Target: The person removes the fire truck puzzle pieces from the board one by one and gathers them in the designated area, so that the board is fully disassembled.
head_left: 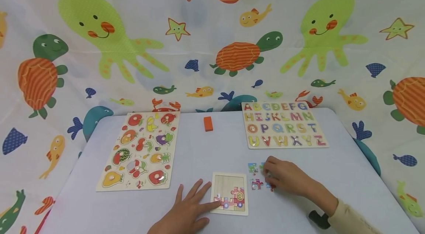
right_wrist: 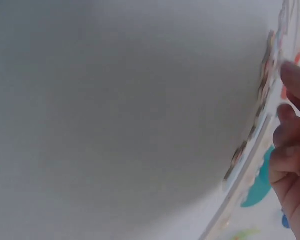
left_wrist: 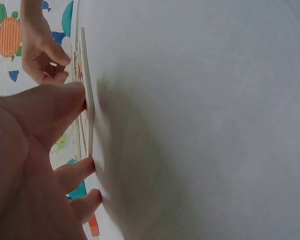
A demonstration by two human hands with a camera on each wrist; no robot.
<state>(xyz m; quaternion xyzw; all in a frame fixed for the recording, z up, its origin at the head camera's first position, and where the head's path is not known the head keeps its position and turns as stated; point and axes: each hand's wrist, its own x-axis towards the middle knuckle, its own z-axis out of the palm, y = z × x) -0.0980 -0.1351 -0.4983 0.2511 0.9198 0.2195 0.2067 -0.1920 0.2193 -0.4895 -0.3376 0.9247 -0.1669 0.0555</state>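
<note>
My left hand (head_left: 189,210) lies with its fingers spread; one fingertip touches a small wooden jigsaw tray (head_left: 229,175) at its lower left. In the tray, several joined pieces (head_left: 226,203) with a pink and purple picture fill the lower and right part. Over loose jigsaw pieces right of the tray hovers my right hand (head_left: 292,176), its fingers bent and thumb apart. A green and blue piece (head_left: 253,168) and a red and blue piece (head_left: 256,184) show fully; others are partly hidden by the fingers. In the right wrist view nothing shows between thumb and fingers (right_wrist: 289,132).
A fruit peg puzzle board (head_left: 132,152) lies at the left and an alphabet puzzle board (head_left: 282,125) at the back right. Between them is an orange block (head_left: 208,124). A dark object (head_left: 319,220) sits by the right wrist. A sea-animal curtain (head_left: 206,42) hangs behind the table.
</note>
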